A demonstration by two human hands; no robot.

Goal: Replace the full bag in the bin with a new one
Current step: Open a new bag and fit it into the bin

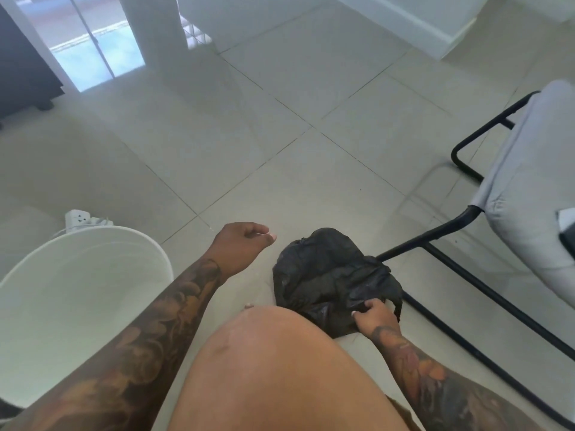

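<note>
A white round bin (pixel 77 293) stands on the tiled floor at the lower left, with no bag visible inside it. A crumpled black rubbish bag (pixel 326 275) lies on the floor to the right of my knee. My right hand (pixel 375 315) grips the near edge of the black bag. My left hand (pixel 245 244) hovers over the floor between the bin and the bag, fingers loosely curled and holding nothing.
A chair (pixel 529 194) with a grey cushion and black metal frame stands at the right, its floor bar touching the bag. A white power strip (pixel 81 217) lies behind the bin. My bare knee (pixel 280 368) fills the lower middle. A dark cabinet (pixel 21 66) stands far left.
</note>
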